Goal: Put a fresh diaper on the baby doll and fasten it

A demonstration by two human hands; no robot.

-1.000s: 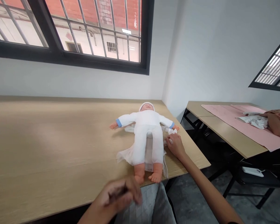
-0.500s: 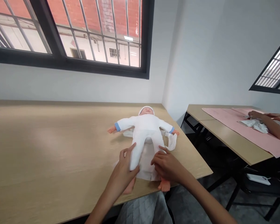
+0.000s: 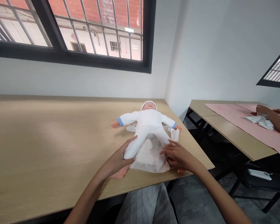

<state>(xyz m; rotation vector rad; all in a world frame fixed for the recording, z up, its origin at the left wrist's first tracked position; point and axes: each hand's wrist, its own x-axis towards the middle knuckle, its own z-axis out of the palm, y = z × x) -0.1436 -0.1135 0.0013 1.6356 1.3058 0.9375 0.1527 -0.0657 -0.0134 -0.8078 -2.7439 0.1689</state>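
A baby doll (image 3: 150, 117) in a white suit with blue cuffs and a white cap lies on its back, head toward the wall, arms stretched out and legs spread. Beneath its hips an opened white diaper (image 3: 149, 157) shows between the legs, its side tabs (image 3: 175, 134) sticking out. My left hand (image 3: 119, 157) is wrapped round the doll's leg on the left, thumb on the inner side. On the other leg, my right hand (image 3: 177, 155) has its fingers curled round the lower part, beside the diaper's edge. That leg is largely covered by the hand.
The wooden table (image 3: 49, 140) ends close in front of me and on the right. A second table (image 3: 238, 140) with a pink cloth (image 3: 242, 124) stands at right, where another person's hands (image 3: 264, 112) handle white cloth. A chair (image 3: 268, 183) bears a white device (image 3: 260, 174).
Both hands have moved apart, spreading the doll's legs wider. More of the diaper shows between them. The view has tilted slightly downward.
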